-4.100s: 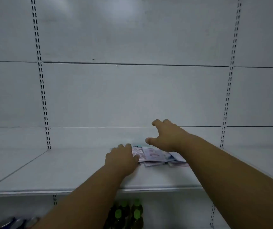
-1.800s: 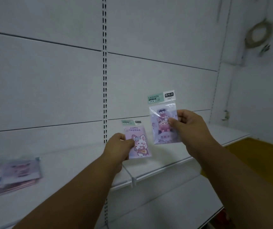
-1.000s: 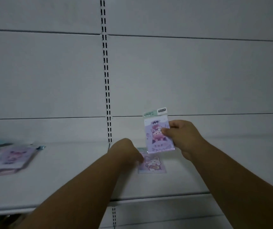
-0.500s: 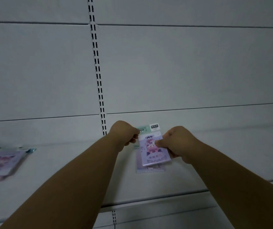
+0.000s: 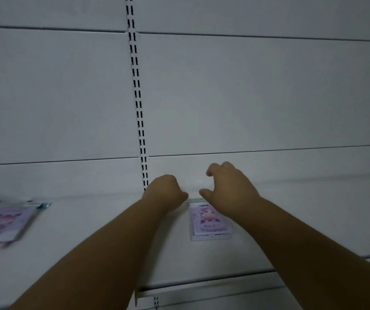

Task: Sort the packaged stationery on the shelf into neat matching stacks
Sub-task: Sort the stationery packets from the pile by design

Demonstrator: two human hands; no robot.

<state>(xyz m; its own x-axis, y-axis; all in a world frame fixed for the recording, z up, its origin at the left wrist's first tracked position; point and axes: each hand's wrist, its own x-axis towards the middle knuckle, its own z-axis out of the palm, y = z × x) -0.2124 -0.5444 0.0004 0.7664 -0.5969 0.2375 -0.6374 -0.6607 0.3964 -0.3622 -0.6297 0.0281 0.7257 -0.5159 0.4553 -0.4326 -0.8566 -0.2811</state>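
We find no lettering that can be read. The purple packet (image 5: 209, 220) lying near the middle of the shelf (image 5: 112, 220) shows a cartoon figure with a line of small characters under it, too blurred to make out. The packets (image 5: 2, 222) at the shelf's left edge are smeared as well.

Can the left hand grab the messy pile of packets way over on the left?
Probably yes. Nothing lies on the shelf between the left hand and the pile, but it sits well off to the side, so a sideways reach is needed.
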